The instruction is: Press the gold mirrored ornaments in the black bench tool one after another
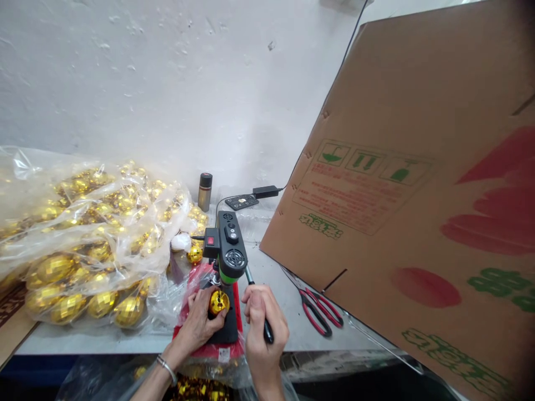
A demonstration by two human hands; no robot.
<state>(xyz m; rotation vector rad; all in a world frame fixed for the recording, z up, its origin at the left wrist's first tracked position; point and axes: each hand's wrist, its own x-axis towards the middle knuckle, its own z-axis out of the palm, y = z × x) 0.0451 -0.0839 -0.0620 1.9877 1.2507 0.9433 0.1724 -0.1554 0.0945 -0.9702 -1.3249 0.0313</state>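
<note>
In the lower centre of the frame, the left hand (199,321) has its fingers bent around a gold ball (219,303), below the machine (230,242), and the right hand (266,320) is closed around the lever (268,332). A clear bag (27,165), at left, contains many similar balls (56,268); the box (376,111), at right, does not show its inside.

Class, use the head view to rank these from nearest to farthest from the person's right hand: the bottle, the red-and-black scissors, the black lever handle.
1. Black lever handle: gripped in the right hand.
2. Red-and-black scissors: lying just to that hand's right.
3. Bottle: standing well back, to its left.
</note>
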